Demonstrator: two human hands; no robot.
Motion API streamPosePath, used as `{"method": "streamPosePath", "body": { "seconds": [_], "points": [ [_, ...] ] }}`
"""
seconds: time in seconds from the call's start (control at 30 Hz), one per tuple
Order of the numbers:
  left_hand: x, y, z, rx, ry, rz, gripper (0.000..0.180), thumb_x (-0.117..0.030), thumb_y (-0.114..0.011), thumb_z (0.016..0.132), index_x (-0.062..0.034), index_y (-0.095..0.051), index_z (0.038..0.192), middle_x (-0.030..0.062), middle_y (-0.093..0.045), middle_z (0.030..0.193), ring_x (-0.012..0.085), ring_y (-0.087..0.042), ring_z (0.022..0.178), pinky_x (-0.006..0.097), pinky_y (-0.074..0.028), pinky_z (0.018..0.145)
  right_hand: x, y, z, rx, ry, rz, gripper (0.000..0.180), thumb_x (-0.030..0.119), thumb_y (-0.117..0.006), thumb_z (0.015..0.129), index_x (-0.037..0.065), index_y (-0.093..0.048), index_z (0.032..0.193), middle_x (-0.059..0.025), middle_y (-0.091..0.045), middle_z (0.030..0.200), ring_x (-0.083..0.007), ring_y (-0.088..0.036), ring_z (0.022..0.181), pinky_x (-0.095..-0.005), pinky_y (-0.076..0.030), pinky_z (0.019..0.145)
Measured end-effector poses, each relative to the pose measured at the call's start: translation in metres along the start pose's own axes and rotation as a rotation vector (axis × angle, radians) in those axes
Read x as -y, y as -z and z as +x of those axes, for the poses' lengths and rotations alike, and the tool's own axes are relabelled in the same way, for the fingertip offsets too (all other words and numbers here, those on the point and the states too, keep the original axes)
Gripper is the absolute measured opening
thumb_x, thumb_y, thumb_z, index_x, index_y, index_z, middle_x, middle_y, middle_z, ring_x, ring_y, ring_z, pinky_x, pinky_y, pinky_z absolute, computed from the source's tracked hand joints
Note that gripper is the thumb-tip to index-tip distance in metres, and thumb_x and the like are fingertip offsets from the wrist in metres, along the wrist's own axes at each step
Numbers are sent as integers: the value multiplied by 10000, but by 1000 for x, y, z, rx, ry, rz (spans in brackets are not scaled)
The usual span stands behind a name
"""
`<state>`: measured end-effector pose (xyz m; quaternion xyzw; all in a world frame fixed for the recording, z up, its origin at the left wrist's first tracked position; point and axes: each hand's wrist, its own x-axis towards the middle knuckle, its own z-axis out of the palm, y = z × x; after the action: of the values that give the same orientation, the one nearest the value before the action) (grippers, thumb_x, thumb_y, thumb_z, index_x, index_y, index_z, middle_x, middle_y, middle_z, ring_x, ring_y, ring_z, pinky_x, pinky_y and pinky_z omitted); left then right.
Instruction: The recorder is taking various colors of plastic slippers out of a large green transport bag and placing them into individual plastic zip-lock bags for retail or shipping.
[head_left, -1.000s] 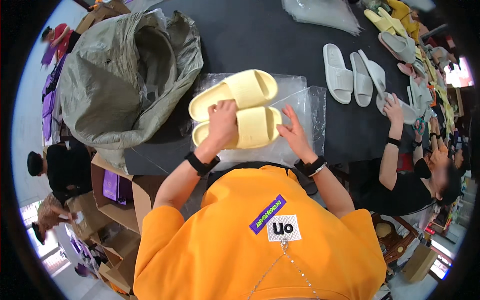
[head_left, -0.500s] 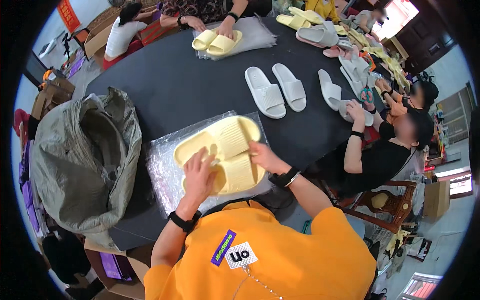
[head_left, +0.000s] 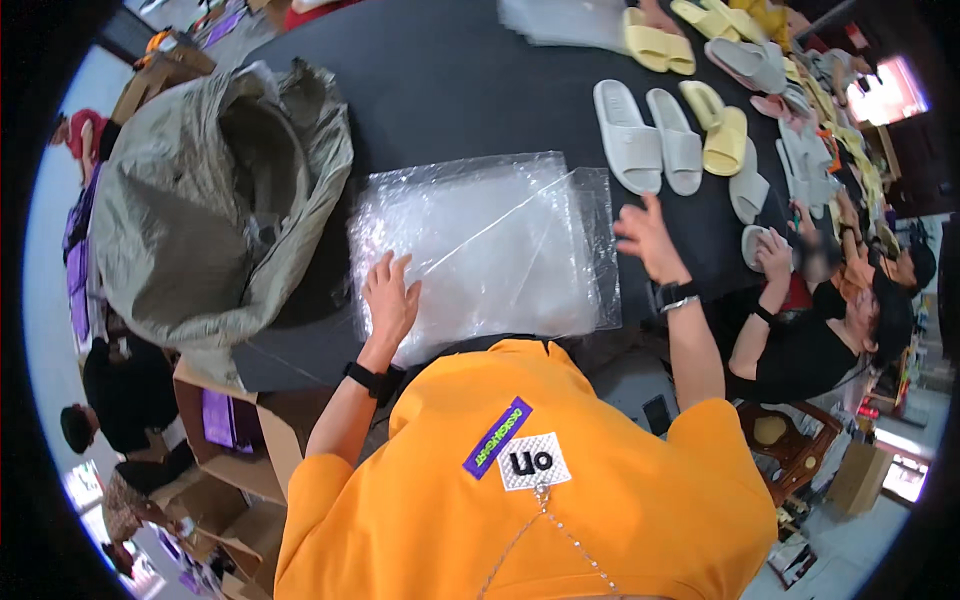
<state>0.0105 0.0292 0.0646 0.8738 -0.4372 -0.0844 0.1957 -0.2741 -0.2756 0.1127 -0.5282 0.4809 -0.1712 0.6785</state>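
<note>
A stack of clear plastic bags [head_left: 490, 250] lies on the dark table in front of me. My left hand [head_left: 390, 300] is over the left edge of the stack with its fingers apart, holding nothing. Beyond the right edge of the bags, my right hand [head_left: 650, 242] is raised, also open and without anything in it. Just past its fingertips is a pair of white slippers [head_left: 630, 145]. To the right of these lies a yellow pair of slippers [head_left: 725, 140], one partly over the other.
A large grey-green sack [head_left: 150, 230] stands open on the left of the table [head_left: 450, 90]. Cardboard boxes [head_left: 280, 450] are below the left edge. At the right, a co-worker's hand [head_left: 775, 255] is on a white slipper. More yellow slippers [head_left: 660, 45] lie at the far side.
The yellow slippers have left my hands, and a yellow pair now lies right of the white pair. My right hand has moved right and opened. My view has shifted.
</note>
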Motion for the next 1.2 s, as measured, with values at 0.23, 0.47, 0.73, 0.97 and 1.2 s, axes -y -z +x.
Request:
{"method": "streamPosePath", "body": {
  "seconds": [0.23, 0.47, 0.73, 0.97, 1.2],
  "points": [
    [43, -1, -35, -52, 464, -145, 588, -290, -594, 753, -98, -399, 1273, 184, -389, 1296, 385, -370, 1168, 506, -285, 953, -102, -33, -34, -66, 1, -575, 581, 228, -618, 802, 46, -379, 1299, -172, -448, 1209, -226, -503, 1017, -341, -440, 813],
    [39, 4, -40, -99, 493, -230, 577, -273, -579, 767, -81, -393, 1279, 162, -442, 1259, 344, -405, 1148, 483, -290, 940, -101, -73, -50, 28, 40, -438, 622, 135, -600, 796, 56, -307, 1340, -113, -563, 992, -183, -568, 856, -296, -462, 745],
    [29, 18, -31, -534, 345, -433, 356, -72, -530, 796, 1, -474, 1139, 182, -519, 1097, 339, -507, 979, 393, -396, 857, -45, -61, -26, 120, 140, 495, 389, -5, -511, 848, 76, -438, 1221, -71, -551, 944, -182, -599, 828, -332, -530, 760],
    [2, -10, -39, -18, -327, -37, 512, -80, -655, 677, -81, -493, 1163, 143, -461, 1219, 319, -406, 1142, 443, -309, 928, 2, -12, -15, 282, 386, 996, 199, 60, -492, 873, 68, -523, 1070, -133, -562, 1100, -263, -520, 1093, -462, -376, 977],
    [1, -38, 3, -26, -52, -105, 412, -165, -657, 698, -83, -555, 1088, 150, -502, 1173, 313, -380, 1168, 484, -253, 956, 25, 20, -25, 379, 539, 1285, 267, 52, -469, 871, 14, -523, 1130, -123, -594, 1051, -217, -562, 991, -377, -393, 975]
  ]
}}
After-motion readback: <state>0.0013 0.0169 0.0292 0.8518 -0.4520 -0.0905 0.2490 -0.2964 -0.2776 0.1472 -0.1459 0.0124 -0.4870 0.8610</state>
